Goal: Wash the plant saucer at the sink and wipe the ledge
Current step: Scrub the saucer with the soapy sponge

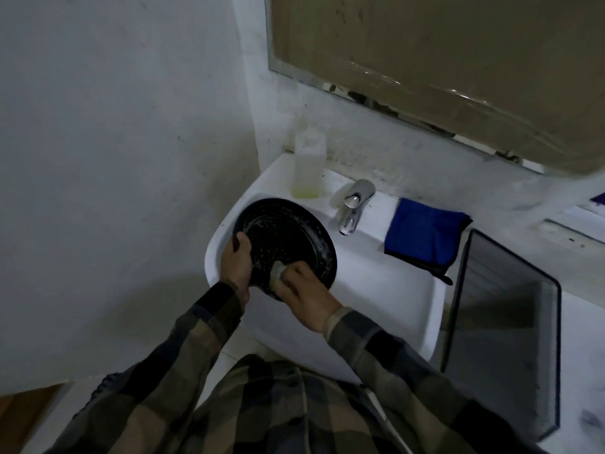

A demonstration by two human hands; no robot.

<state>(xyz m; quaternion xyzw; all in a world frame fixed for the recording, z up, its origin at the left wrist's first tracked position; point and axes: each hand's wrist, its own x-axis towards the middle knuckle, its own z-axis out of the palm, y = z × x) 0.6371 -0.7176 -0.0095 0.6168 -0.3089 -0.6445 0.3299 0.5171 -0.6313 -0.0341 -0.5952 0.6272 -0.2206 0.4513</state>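
The black round plant saucer (288, 237) is held tilted above the left half of the white sink (386, 290), its speckled, wet-looking inner face turned up towards the camera. The left hand (235, 263) holds the saucer's left rim, its grip curled round the edge with the thumb lying on the inner face. The right hand (301, 290) is at the saucer's lower edge, its grip closed on a small pale sponge (277, 272) that presses against the inner face; this hand hides the part of the rim beneath it. Both arms wear plaid sleeves. Behind the saucer, on the sink's flat back rim, stands a clear bottle (307, 162) with a little yellowish liquid at the bottom. Just to its right is the chrome faucet (353, 204), whose spout points into the basin beside the saucer. A folded blue cloth (425, 237) lies right of the faucet, on the sink's back right corner. Beside the sink, a dark mesh tray (504, 322) rests on the white counter (582, 326). A mirror (442, 54) with a brownish covering hangs on the stained wall above.
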